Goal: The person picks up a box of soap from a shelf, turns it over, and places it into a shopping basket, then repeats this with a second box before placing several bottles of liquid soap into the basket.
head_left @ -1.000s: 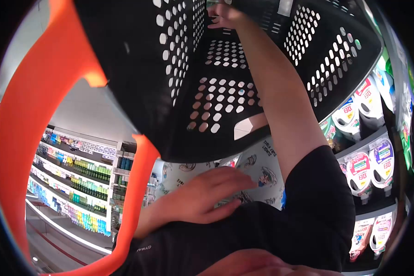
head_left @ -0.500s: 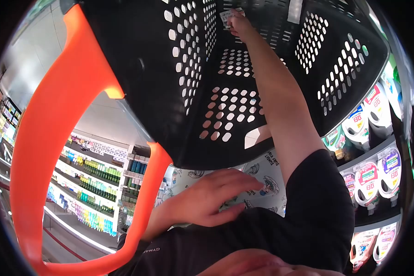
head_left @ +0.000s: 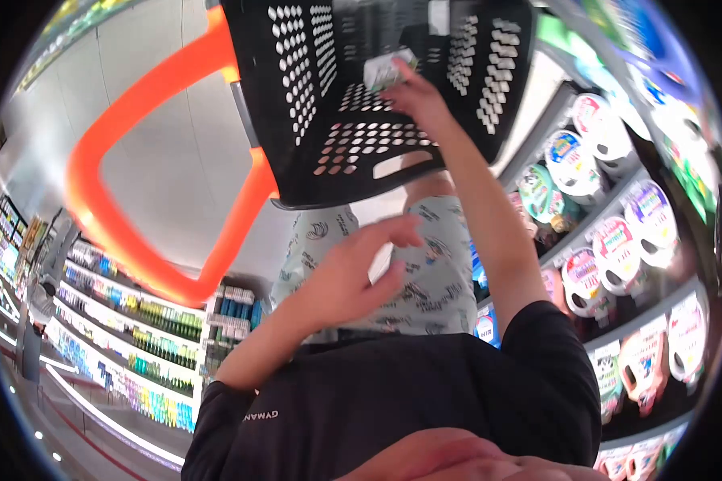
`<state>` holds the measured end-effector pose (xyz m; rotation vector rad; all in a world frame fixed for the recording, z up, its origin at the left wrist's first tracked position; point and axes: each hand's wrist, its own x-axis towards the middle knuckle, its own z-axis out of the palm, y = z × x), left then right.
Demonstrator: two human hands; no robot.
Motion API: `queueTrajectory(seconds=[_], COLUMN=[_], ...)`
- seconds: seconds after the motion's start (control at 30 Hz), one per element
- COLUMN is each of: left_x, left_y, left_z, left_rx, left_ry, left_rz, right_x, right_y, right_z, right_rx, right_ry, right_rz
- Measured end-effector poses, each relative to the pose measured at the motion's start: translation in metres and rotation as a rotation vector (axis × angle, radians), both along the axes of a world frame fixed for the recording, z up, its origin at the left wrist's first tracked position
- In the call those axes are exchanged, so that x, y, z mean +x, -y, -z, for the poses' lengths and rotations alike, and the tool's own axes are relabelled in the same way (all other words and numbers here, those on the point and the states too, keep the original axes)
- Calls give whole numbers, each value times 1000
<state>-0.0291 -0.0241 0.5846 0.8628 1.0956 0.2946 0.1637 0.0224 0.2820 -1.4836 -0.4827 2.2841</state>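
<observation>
Inside the black basket (head_left: 255,104), the right hand (head_left: 419,103) has its fingers closed on one end of a small pale packet (head_left: 383,72), a grip that seems to suit an arm reaching in over the near edge, with the orange handle (head_left: 87,172) hanging off to the left and clear of it. The packet's long axis lies roughly crosswise, slightly tipped, its free end toward the basket's left side. The left hand (head_left: 365,268), thumb and fingers apart, appears to hold nothing before the patterned shorts (head_left: 433,290), perhaps because one hand suffices.
</observation>
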Motion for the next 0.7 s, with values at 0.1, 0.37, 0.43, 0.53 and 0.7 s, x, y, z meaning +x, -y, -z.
queueTrajectory(seconds=[0.1,0.37,0.43,0.53,0.7], left_x=[11,15,17,22,44], left_y=[-17,-47,-58,-52,-33], left_z=[-56,-217,-260,-284,-345], left_rx=[93,518,575,687,501], left_ry=[-11,123,110,67,238], left_rz=[-21,8,131,273,401], right_x=[28,77,85,92,110], right_y=[12,47,48,55,71], right_z=[-133,-436,-482,-521,-583], right_rx=[49,265,368,441,619], right_ry=[-119,-286,-332,-486,-660], right_rz=[68,-84,-93,-108,-193])
